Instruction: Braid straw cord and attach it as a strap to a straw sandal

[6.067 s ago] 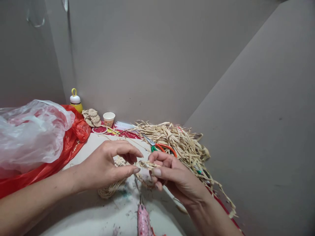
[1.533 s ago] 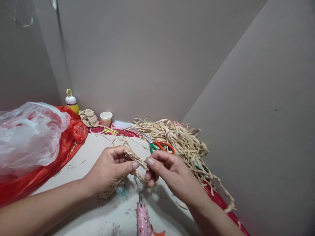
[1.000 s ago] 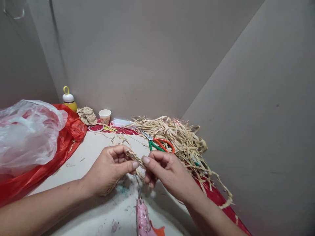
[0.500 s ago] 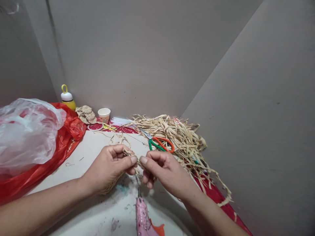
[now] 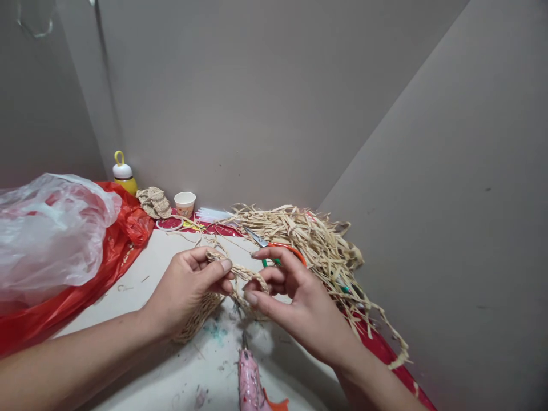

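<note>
My left hand pinches one end of a braided straw cord between thumb and fingers. The cord runs across to my right hand, whose thumb and middle fingers hold it while the forefinger sticks out. Below my left hand a coiled woven straw piece lies on the white board. A pink glue gun lies just beneath both hands, its nozzle pointing toward them.
Loose dry straw strips are heaped at the right, with orange-and-green scissors on them. A clear plastic bag on a red bag fills the left. A yellow bottle, paper cup and woven scraps stand by the wall.
Both hands rose slightly off the board. My right hand has opened its pinch somewhat, the forefinger lifting off the cord, and more of the braid shows between the hands.
</note>
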### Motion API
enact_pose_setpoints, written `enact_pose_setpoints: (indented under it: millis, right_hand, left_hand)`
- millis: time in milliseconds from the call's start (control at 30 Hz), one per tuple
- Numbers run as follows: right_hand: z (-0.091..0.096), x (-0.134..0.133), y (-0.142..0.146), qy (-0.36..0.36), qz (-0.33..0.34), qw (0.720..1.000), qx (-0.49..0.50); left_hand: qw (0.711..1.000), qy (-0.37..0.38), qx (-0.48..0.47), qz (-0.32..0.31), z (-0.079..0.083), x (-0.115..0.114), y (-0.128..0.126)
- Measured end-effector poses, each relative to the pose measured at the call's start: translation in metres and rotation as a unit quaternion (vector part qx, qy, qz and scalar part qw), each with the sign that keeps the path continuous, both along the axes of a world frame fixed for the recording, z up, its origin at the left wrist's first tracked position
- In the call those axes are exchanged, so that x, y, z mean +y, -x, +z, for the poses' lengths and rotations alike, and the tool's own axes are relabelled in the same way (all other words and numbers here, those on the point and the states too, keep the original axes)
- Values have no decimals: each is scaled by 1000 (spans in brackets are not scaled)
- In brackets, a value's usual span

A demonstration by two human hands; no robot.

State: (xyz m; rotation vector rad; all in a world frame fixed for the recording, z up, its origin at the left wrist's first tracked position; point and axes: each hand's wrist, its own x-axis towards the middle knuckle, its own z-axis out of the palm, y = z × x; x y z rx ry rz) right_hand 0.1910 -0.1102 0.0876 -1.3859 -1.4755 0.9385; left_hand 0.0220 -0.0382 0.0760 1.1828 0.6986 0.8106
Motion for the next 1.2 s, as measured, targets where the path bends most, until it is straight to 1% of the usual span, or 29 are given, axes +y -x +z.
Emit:
enact_pose_setpoints:
  millis: [167,300,367,500,600,767,933,967,1033,1100,1133,1200]
  right_hand:
    - [-8,0,2,-98,-31,991,-80]
    - [-15,1,0,-129,-50,984,-109]
    - [-17,2,-2,-159,-61,975,-142]
    - [-19,2,-2,-242,-85,946,-198]
    - [-20,2,0,-262,-82,938,-210]
    - [-18,1,2,-303,-61,922,-234]
    - [-11,2,-3,-294,-61,925,-232]
    - [-9,2,-5,-286,-63,927,-233]
    - [-4,1,-7,-262,-58,935,-233]
    - [-1,1,-8,-233,-35,943,-235]
    - [0,0,-8,-218,-19,947,-236]
    - [1,0,-7,-194,11,953,-232]
  left_hand:
    - [1000,13,-21,-10,1,-1,0]
    - [999,25,-31,-16,1,-2,0]
    - [999,27,-30,-12,1,-2,0]
    - [1000,9,-19,5,1,-2,-1]
    - [1000,5,-12,6,0,-3,-2]
    - [999,29,-20,-7,-1,-5,-3]
    - [995,33,-29,-88,0,2,2]
    - [995,29,-27,-96,2,4,3]
    - [996,12,-13,-90,5,9,6]
    - [997,-13,13,-78,7,11,8]
    - [996,-22,29,-83,8,11,8]
    - [992,-30,53,-114,7,10,9]
